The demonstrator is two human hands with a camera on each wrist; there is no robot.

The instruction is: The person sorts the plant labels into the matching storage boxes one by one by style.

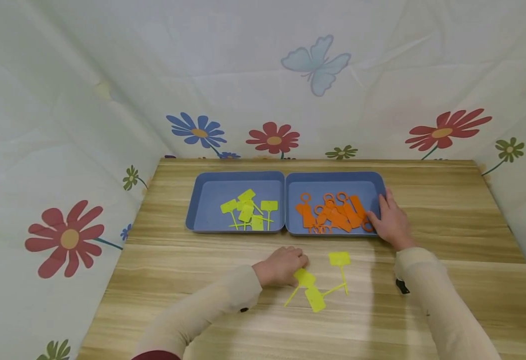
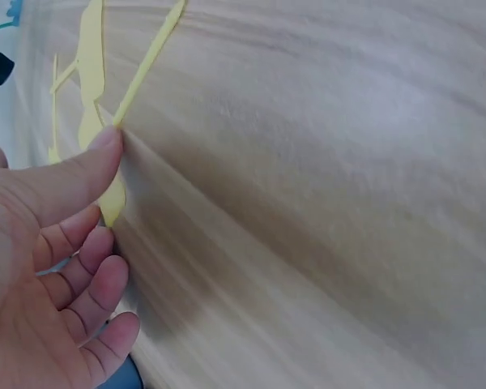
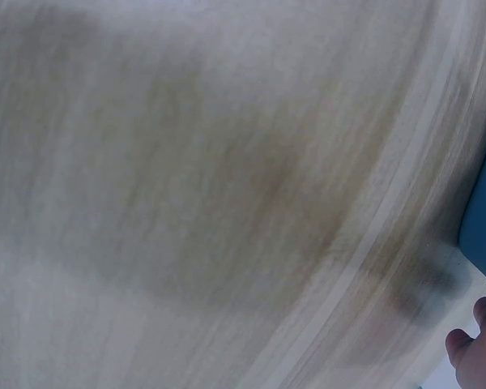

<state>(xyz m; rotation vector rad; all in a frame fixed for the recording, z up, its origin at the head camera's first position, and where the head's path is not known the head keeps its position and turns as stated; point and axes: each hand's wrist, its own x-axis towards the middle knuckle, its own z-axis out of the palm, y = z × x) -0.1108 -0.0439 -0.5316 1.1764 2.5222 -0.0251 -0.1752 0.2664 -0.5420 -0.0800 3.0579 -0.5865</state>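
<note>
In the head view my left hand (image 1: 285, 265) is at a yellow plant label (image 1: 305, 278) on the table. The left wrist view shows the thumb (image 2: 81, 174) and index finger pinching this label's plate (image 2: 113, 198). Two more yellow labels, one low (image 1: 315, 299) and one upper (image 1: 339, 258), lie just right of it. My right hand (image 1: 393, 222) holds the right end of the right blue tray (image 1: 335, 177), thumb at the rim and fingers along the outer side. Orange ring-ended tags (image 1: 337, 215) fill part of that tray. In the right wrist view, only fingertips (image 3: 478, 340) show.
A left blue tray (image 1: 237, 176) stands against the right one, with several yellow labels (image 1: 245, 212) in its right half. Both sit on a wood-grain table (image 1: 154, 280). A white curtain (image 1: 226, 75) printed with flowers and a butterfly stands behind and at the sides.
</note>
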